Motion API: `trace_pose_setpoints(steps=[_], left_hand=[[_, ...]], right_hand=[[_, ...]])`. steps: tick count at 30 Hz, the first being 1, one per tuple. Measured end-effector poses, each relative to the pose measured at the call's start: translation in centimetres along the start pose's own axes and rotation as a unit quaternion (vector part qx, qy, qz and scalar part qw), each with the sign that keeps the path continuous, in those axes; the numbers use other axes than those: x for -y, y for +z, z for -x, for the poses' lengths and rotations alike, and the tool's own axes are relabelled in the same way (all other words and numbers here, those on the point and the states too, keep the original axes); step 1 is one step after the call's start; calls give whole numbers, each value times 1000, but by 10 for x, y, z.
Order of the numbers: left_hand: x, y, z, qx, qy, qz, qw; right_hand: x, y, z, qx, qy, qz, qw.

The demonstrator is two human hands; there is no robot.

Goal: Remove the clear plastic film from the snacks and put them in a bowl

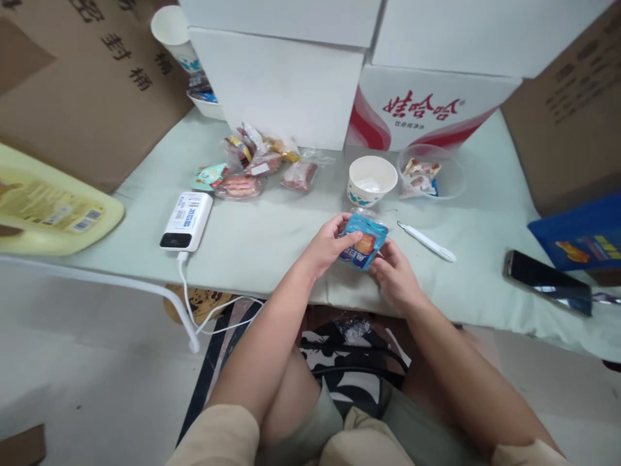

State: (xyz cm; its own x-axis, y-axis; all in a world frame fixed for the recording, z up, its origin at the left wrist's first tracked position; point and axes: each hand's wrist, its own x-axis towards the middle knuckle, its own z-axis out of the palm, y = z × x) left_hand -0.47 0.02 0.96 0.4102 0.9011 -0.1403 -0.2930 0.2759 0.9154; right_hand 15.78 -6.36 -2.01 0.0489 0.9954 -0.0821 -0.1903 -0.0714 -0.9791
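Observation:
Just above the front part of the table, a small blue snack packet (365, 242) with a picture of orange-brown food is between my two hands. My left hand (332, 244) grips its left side, thumb lying across the front. At its lower right edge, the fingers of my right hand (394, 270) are closed on the packet, partly hidden behind it. Right behind the packet stands a white paper cup (372, 181) with a blue-green leaf pattern. A white pen-like tool (427, 242) with a thin hooked tip lies to the right.
Several wrapped snacks (262, 162) lie at the back, beside a white power bank (187, 221) with a cable. A clear bowl (451, 178) holds packets. A phone (548, 281) and a yellow jug (53, 204) flank the table; white cartons (276, 84) stand behind.

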Motion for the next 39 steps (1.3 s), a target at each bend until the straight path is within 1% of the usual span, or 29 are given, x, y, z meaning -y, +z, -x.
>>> trace_pose_setpoints(steps=[1, 2, 3, 4, 5, 6, 7, 8, 9, 10, 11, 12, 13, 14, 15, 17, 18, 19, 21, 23, 24, 26, 28, 30, 32, 34, 35, 37, 39], left_hand=[[5, 6, -2, -11, 8, -16, 1000], [10, 12, -4, -38, 21, -41, 998], [15, 17, -5, -79, 36, -73, 994], [20, 22, -6, -121, 50, -104, 986], [25, 28, -6, -147, 58, -124, 980], [29, 32, -6, -148, 56, -127, 979], [32, 37, -5, -121, 46, -110, 986], [35, 42, -5, -77, 29, -75, 994], [36, 45, -5, -33, 8, -32, 999], [36, 48, -6, -4, -13, 7, 1000], [35, 50, -7, 4, -32, 35, 999], [33, 51, -9, -2, -48, 53, 997], [30, 51, -11, -14, -60, 63, 996], [26, 50, -12, -24, -71, 66, 995], [23, 49, -12, -29, -81, 63, 994], [18, 45, -12, -22, -104, 45, 993], [17, 42, -10, -9, -119, 30, 992], [17, 40, -9, 9, -132, 15, 991], [18, 37, -5, 56, -146, -14, 988], [21, 34, -3, 95, -136, -40, 985], [22, 33, -3, 109, -126, -57, 984], [23, 29, -3, 122, -106, -102, 982], [21, 26, -3, 128, -97, -152, 975], [19, 23, -3, 135, -105, -181, 969], [18, 22, -2, 136, -129, -174, 967], [17, 24, 0, 120, -165, -142, 969], [17, 26, 0, 106, -183, -127, 969], [16, 30, 0, 71, -204, -109, 970], [15, 33, -1, 40, -207, -103, 972]], right_hand=[[0, -1, -2, 7, -9, 12, 1000], [0, -3, -4, -1, -23, 28, 999], [1, -5, -6, -25, -41, 50, 998], [3, -7, -8, -61, -61, 78, 993], [4, -10, -9, -103, -81, 110, 985], [5, -13, -9, -140, -101, 142, 975], [7, -17, -8, -159, -121, 168, 965], [8, -20, -7, -152, -140, 183, 961], [10, -22, -4, -118, -154, 185, 963], [12, -25, -1, -65, -164, 176, 969], [14, -28, 3, -11, -166, 161, 973], [16, -31, 6, 22, -164, 145, 976], [18, -35, 9, 23, -162, 132, 978], [19, -39, 10, -5, -163, 126, 979], [21, -44, 10, -47, -166, 126, 977], [22, -53, 7, -121, -180, 139, 966], [23, -57, 4, -130, -186, 151, 962], [23, -60, 1, -120, -188, 169, 960], [24, -63, -5, -75, -194, 220, 953], [26, -62, -8, -41, -204, 273, 939], [26, -61, -9, -35, -209, 285, 935], [26, -57, -10, -52, -203, 263, 942], [26, -54, -12, -89, -174, 207, 959], [26, -52, -14, -125, -134, 147, 972], [24, -51, -17, -143, -86, 88, 982], [23, -52, -19, -144, -43, 20, 989], [22, -53, -20, -142, -32, -14, 989], [19, -54, -22, -137, -33, -66, 988], [17, -55, -22, -119, -43, -76, 989]])
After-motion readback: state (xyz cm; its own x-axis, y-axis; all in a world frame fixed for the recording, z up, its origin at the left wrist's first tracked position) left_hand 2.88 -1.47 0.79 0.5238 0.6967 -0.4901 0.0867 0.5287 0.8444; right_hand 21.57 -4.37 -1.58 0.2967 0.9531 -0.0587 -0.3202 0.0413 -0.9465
